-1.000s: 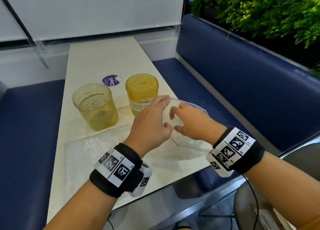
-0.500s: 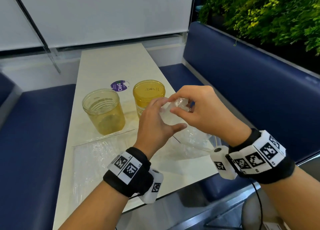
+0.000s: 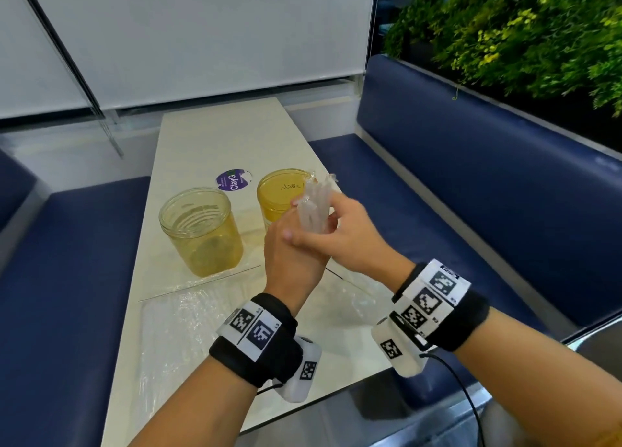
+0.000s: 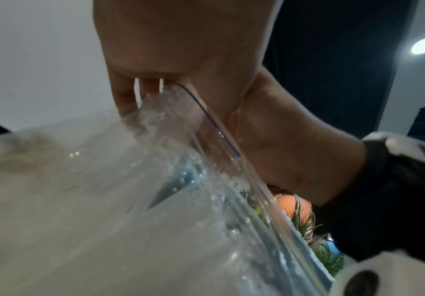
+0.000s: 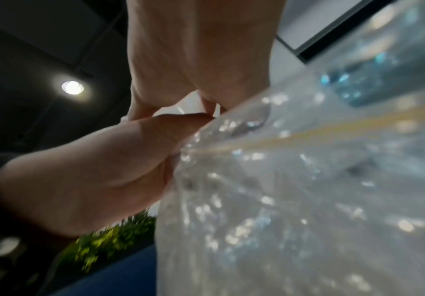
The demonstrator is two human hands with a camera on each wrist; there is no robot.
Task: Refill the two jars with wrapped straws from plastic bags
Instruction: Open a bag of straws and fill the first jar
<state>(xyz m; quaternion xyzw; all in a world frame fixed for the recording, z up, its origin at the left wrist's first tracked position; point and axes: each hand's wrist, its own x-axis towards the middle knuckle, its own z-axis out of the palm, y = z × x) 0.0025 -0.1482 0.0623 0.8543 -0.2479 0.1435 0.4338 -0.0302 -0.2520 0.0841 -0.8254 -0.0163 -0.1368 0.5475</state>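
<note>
Two yellow-tinted jars stand on the white table [image 3: 202, 143]: the left jar [image 3: 202, 231] is open and looks empty, the right jar [image 3: 279, 190] has writing on its top. Both hands hold a clear plastic bag [image 3: 316, 207] up in front of the right jar, with its crumpled top and what look like wrapped straws sticking up. My left hand [image 3: 296, 244] grips it from the left, its fingers [image 4: 127, 96] curled on the bag [image 4: 180, 160] by the zip line. My right hand [image 3: 340, 224] pinches the bag [image 5: 282, 180] between thumb [image 5: 180, 124] and fingers.
A second clear bag [image 3: 188, 329] lies flat on the near part of the table. A purple round sticker [image 3: 232, 180] lies behind the jars. Blue bench seats [image 3: 437, 184] flank the table, with plants [image 3: 521, 36] behind the right backrest.
Both hands have risen from the table with the bag and come together. The bag's top now stands upright in front of the right jar.
</note>
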